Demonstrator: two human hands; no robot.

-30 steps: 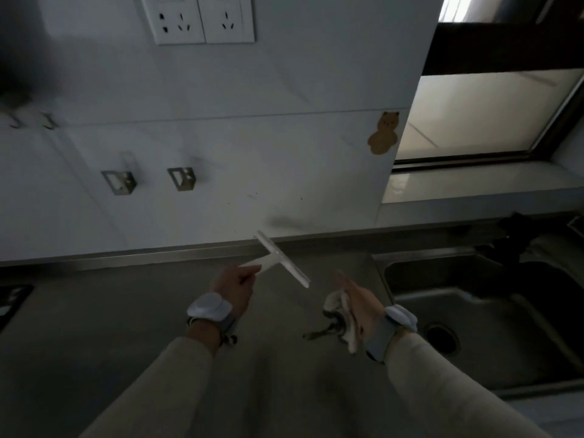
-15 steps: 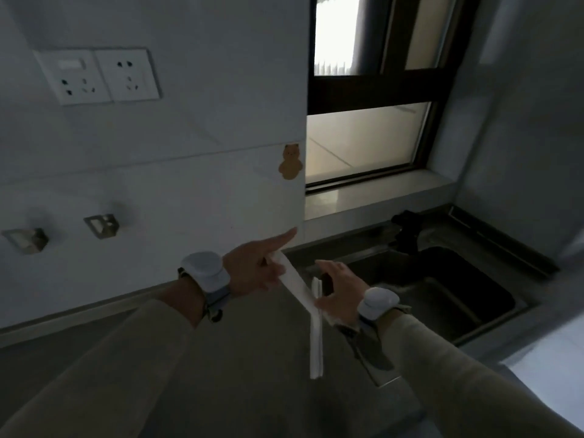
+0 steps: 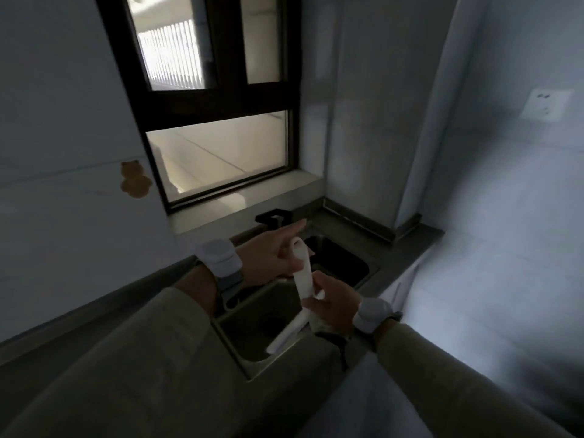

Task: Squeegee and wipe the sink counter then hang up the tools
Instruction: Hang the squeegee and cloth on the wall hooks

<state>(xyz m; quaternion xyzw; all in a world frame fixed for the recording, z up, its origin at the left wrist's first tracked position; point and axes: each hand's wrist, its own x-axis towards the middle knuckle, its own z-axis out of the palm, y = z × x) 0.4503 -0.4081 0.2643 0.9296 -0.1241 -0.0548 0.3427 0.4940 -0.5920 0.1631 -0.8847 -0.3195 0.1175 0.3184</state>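
Note:
Over the sink [image 3: 343, 267] I hold a white squeegee [image 3: 304, 275], its handle upright and its blade [image 3: 286, 335] slanting down to the left. My left hand [image 3: 268, 259] grips the top end of the handle, with the index finger stretched out. My right hand [image 3: 333, 306] is closed on the handle just above the blade. A pale cloth [image 3: 317, 324] is bunched under that palm, mostly hidden. Both wrists wear white bands.
The steel sink rim [image 3: 252, 371] is set in a dark counter [image 3: 398, 248] that ends at the right wall. A black faucet [image 3: 272, 218] stands below the window sill [image 3: 249, 200]. A brown bear-shaped piece [image 3: 134, 181] is on the left wall and a socket [image 3: 546, 102] on the right wall.
My view has swung right, from the wall hooks to the sink and window. The squeegee came from my left hand alone into both hands, and it now hangs over the basin.

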